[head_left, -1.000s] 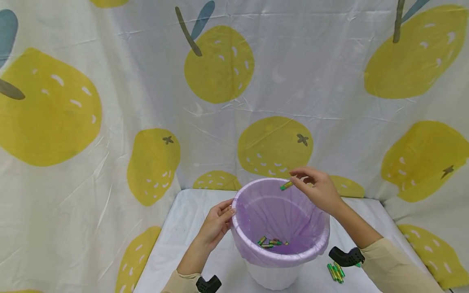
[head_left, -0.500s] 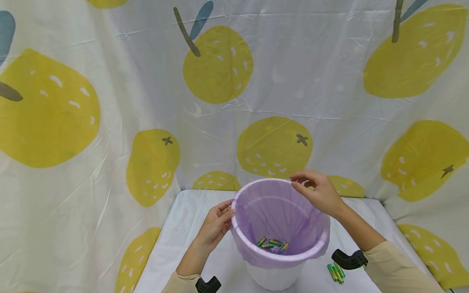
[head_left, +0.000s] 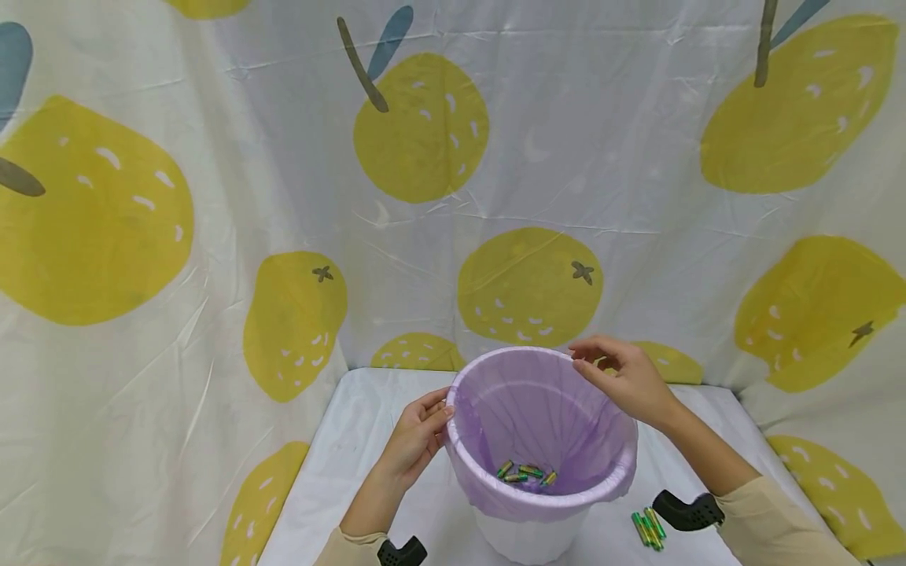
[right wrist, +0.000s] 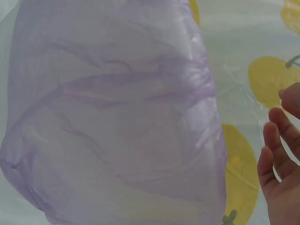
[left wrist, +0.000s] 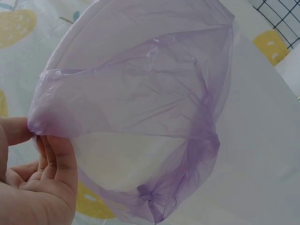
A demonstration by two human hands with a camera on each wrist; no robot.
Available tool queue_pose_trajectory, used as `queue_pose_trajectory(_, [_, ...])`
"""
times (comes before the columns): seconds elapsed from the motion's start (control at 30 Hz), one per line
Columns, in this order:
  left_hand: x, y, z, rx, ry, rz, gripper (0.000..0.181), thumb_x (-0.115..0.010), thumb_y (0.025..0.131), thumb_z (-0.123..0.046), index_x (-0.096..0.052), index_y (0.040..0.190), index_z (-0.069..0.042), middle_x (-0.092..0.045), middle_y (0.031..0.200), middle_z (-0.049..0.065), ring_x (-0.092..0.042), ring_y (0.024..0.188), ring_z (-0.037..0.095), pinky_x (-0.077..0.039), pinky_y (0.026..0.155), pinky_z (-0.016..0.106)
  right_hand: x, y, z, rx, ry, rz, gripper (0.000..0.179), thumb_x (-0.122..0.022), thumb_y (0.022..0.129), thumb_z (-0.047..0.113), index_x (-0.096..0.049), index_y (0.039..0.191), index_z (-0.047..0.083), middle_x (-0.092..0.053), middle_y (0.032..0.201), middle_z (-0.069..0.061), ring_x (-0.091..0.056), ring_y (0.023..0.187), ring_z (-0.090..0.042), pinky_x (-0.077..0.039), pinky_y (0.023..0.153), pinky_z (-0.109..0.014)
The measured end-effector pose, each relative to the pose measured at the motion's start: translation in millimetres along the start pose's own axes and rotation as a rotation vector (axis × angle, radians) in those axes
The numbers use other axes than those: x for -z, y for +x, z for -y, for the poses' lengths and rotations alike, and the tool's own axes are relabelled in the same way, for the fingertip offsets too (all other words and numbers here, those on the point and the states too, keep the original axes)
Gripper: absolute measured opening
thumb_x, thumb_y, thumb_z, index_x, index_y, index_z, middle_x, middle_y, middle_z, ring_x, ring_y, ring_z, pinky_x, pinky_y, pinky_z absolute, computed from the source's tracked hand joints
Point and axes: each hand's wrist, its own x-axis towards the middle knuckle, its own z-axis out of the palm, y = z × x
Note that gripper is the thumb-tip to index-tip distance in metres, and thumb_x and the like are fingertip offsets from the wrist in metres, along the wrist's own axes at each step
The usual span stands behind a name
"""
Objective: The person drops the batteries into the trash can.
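Note:
A white trash bin [head_left: 531,538] stands on the table, lined with a thin purple plastic bag [head_left: 520,409] folded over its rim. My left hand [head_left: 414,440] pinches the rim and bag at the left side, thumb on top; the left wrist view shows this pinch on the bag edge [left wrist: 54,103]. At the back right of the rim is my right hand [head_left: 633,381], its fingers loosely bent and nothing in them. In the right wrist view that hand [right wrist: 283,183] appears apart from the bag. Several green and gold batteries [head_left: 527,472] lie at the bottom inside the bag.
More batteries [head_left: 649,528] lie in a small cluster on the white-covered table [head_left: 382,393], right of the bin. A curtain with yellow fruit prints [head_left: 531,287] hangs behind the table. A dark wire grid [left wrist: 281,18] shows at a corner of the left wrist view.
A battery pinched in my right hand a second ago has been let go over the bin. The right hand has since shifted slightly right and down. My left hand stays on the rim.

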Motion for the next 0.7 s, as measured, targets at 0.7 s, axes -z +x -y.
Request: queue_pose_trajectory(0.7, [-1.4,-0.7,-1.2,0.005,0.0,0.006,0.052,-0.055,0.104,0.0,-0.034,0.148,0.018,-0.063,0.104,0.005,-0.064,0.088,0.012,-0.056,0.076,0.024,21.7,-27.6,-13.6,-0.04,-0.015,-0.06,0.023,-0.074,0.089,-0.009,-0.075,0.11,0.002,-0.074,0.096,-0.009,-0.066,0.085,-0.007,-0.052,0.074,-0.016])
